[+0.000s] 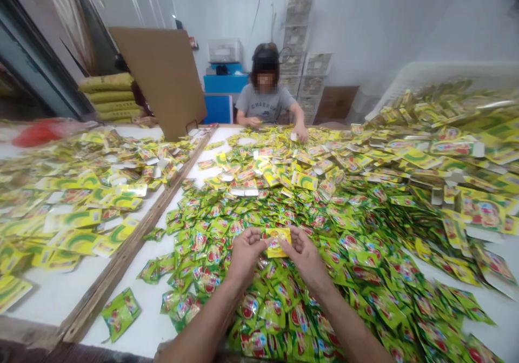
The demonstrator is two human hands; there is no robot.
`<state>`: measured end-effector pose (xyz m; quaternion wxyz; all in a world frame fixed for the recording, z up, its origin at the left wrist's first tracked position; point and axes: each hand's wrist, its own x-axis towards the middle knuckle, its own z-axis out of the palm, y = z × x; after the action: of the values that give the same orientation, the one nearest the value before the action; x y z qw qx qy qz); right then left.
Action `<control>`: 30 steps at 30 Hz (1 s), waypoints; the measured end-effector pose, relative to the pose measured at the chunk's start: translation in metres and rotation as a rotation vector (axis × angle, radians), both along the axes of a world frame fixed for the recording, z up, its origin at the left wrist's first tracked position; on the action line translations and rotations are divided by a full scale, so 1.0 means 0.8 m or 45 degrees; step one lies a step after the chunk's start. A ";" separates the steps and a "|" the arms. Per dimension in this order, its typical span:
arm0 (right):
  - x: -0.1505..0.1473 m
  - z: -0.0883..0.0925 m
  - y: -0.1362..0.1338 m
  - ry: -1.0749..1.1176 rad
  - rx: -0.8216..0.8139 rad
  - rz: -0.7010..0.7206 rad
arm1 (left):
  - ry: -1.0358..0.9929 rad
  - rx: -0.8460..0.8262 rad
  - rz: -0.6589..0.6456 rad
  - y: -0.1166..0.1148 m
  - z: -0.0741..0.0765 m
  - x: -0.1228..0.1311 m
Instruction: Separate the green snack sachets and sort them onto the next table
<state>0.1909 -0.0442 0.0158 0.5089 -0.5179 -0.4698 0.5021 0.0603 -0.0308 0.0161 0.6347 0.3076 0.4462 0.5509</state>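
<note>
Between my two hands is a small yellow printed packet (278, 239), held up over the heap. My left hand (248, 250) grips its left edge, the thumb lying on its face. On the other edge my right hand (302, 248) closes in the same way, thumb in front and fingers behind. Green sachets with red pictures (279, 303) lie in a thick layer beneath both hands and spread to the right. Whether the yellow packet is a flat card box or a pouch I cannot make out.
Yellow card boxes (304, 180) lie in heaps beyond the sachets and left of a wooden strip (138, 244). A white crate (409, 76) spills more at right. Across the table sits a person (265, 100), one hand reaching into the boxes. A cardboard sheet (162, 76) stands upright.
</note>
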 end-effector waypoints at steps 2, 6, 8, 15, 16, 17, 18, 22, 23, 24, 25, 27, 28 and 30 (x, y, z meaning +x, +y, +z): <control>0.002 -0.002 0.003 -0.047 -0.038 0.076 | 0.032 0.007 -0.055 0.010 0.001 -0.001; 0.012 -0.016 0.010 -0.222 -0.039 -0.042 | 0.699 0.162 -0.309 0.064 0.019 -0.017; 0.019 -0.025 0.013 -0.297 -0.024 -0.118 | 1.291 0.259 -0.233 0.110 0.033 -0.028; 0.026 -0.041 0.013 -0.410 -0.029 -0.249 | 1.966 0.261 -0.133 0.273 0.044 -0.027; 0.025 -0.042 0.012 -0.396 -0.035 -0.241 | 1.999 0.255 -0.176 0.286 0.040 -0.023; 0.025 -0.043 0.011 -0.370 -0.043 -0.226 | 2.023 0.248 -0.215 0.295 0.036 -0.019; 0.025 -0.044 0.011 -0.340 -0.047 -0.207 | 2.040 0.242 -0.250 0.300 0.033 -0.016; 0.024 -0.044 0.009 -0.340 -0.054 -0.162 | 2.042 0.259 -0.350 0.282 0.022 -0.019; 0.023 -0.043 0.009 -0.373 -0.054 -0.159 | 2.026 0.287 -0.355 0.271 0.020 -0.022; 0.022 -0.043 0.009 -0.403 -0.048 -0.163 | 2.004 0.325 -0.350 0.257 0.019 -0.027; 0.021 -0.042 0.009 -0.423 -0.037 -0.173 | 1.978 0.366 -0.335 0.243 0.017 -0.032; 0.018 -0.040 0.009 -0.439 -0.003 -0.184 | 1.928 0.429 -0.301 0.211 0.013 -0.044; 0.018 -0.038 0.008 -0.434 0.012 -0.175 | 1.892 0.445 -0.285 0.194 0.012 -0.050; 0.017 -0.029 0.007 -0.382 0.030 -0.127 | 1.727 0.461 -0.250 0.158 0.008 -0.061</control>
<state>0.2045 -0.0386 -0.0073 0.4634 -0.6037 -0.5200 0.3877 0.0112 0.0956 0.0225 0.2023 0.7224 0.6147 0.2436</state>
